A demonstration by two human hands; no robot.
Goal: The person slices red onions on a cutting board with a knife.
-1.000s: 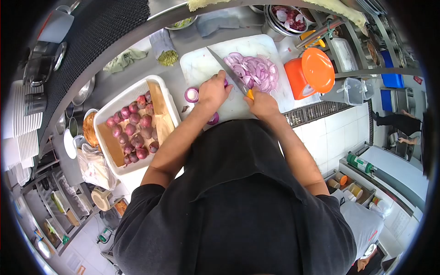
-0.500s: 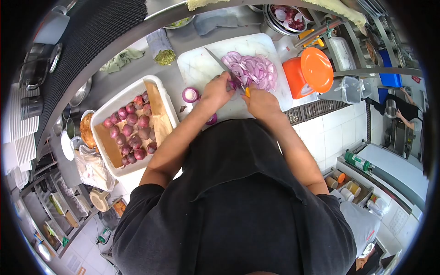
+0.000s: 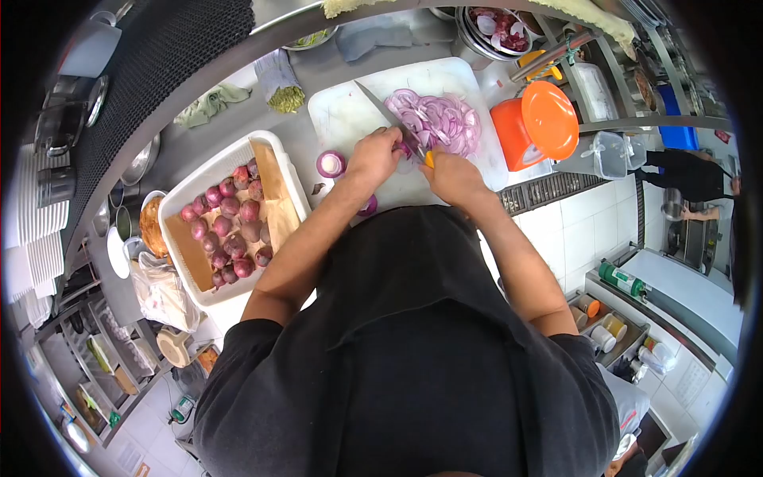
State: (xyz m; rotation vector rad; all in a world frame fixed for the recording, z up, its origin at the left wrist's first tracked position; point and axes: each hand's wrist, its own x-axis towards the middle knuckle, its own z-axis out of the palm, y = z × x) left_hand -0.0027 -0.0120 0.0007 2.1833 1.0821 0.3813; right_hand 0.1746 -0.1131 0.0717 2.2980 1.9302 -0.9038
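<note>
My right hand is closed round the yellow handle of a kitchen knife, whose long blade slants up and left over the white cutting board. Bent fingers of my left hand press on a piece of red onion close beside the blade. Beyond the knife lies a heap of sliced red onion. A peeled onion rests left of my left wrist. Another purple onion shows partly between my forearm and the black apron.
At left, a white crate lined with brown paper holds several red onions. An orange container with its lid tilted stands right of the board. Metal bowls are at the back. Another person stands far right with a metal pot.
My hands and the knife have shifted only slightly at the onion piece. The person at far right has moved, and the pot is lower.
</note>
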